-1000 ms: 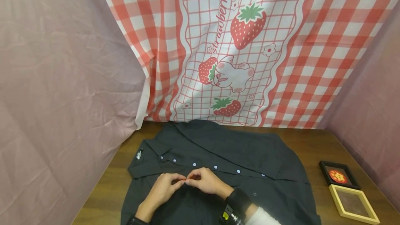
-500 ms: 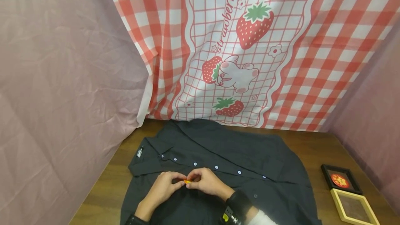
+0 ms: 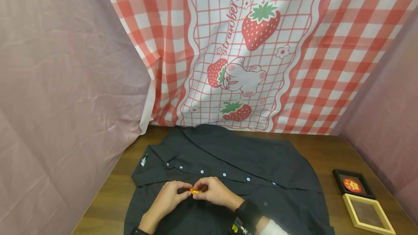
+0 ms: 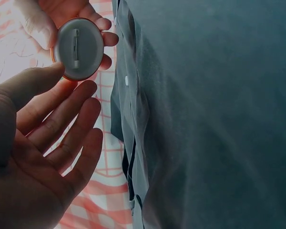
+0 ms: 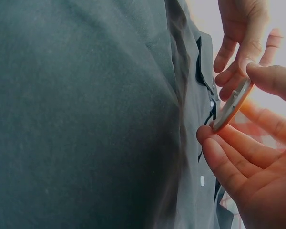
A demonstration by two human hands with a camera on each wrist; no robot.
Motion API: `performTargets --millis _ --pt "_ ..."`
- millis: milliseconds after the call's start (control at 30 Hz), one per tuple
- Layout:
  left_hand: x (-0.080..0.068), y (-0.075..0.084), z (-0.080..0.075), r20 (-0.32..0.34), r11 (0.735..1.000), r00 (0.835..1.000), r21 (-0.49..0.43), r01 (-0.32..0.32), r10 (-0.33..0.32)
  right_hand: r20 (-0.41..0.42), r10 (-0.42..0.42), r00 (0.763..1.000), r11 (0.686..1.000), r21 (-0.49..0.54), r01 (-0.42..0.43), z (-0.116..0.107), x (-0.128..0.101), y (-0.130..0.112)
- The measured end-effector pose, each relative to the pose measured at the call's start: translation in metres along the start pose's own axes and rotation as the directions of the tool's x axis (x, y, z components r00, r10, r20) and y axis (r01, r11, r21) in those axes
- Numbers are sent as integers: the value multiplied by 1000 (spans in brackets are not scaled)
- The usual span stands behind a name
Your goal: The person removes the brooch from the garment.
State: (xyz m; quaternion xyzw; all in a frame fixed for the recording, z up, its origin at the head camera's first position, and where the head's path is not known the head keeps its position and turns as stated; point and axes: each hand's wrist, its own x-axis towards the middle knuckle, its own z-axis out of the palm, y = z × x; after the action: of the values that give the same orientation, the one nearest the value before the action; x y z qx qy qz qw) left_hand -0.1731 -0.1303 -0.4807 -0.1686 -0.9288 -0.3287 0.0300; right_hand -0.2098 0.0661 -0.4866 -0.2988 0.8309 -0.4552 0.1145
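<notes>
A round pin-back badge (image 3: 194, 191) is held up between the two hands, above a dark button-up shirt (image 3: 248, 159). Its grey back (image 4: 88, 52), with a closed-looking pin bar down the middle, faces the left wrist camera; orange and yellow show from the head. My left hand (image 3: 169, 196) pinches one edge with thumb and fingertips, the other fingers loosely extended. On the opposite edge my right hand (image 3: 217, 193) grips the badge by thumb and fingers. In the right wrist view the badge (image 5: 232, 106) appears nearly edge-on, slanted.
The shirt lies spread on a brown wooden table (image 3: 104, 198), its collar to the left and a row of pale buttons across it. At right lie a black frame (image 3: 365, 182) with a red round piece and a light wooden frame (image 3: 370, 224). Checked strawberry cloth (image 3: 248, 82) hangs behind.
The badge has turned slightly between the fingers, so more of its orange and yellow shows. Both hands stay in nearly the same place; the head view has shifted a little.
</notes>
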Motion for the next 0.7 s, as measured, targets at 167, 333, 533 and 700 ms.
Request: performTargets --millis 167,333,533,700 --pt "0 1 0 16 1000 1000 -4 6 -6 0 -11 1000 1000 -17 11 -1 0 1" --pt "1 1 -1 40 1000 999 -12 8 -7 -15 -43 999 998 -41 43 -3 -3 2" --pt "1 2 0 50 1000 999 -6 9 -9 -34 -64 997 995 -76 61 -5 -5 1" --pt "1 3 1 61 1000 998 -8 17 -17 -55 -98 994 990 -105 92 -5 -7 2"
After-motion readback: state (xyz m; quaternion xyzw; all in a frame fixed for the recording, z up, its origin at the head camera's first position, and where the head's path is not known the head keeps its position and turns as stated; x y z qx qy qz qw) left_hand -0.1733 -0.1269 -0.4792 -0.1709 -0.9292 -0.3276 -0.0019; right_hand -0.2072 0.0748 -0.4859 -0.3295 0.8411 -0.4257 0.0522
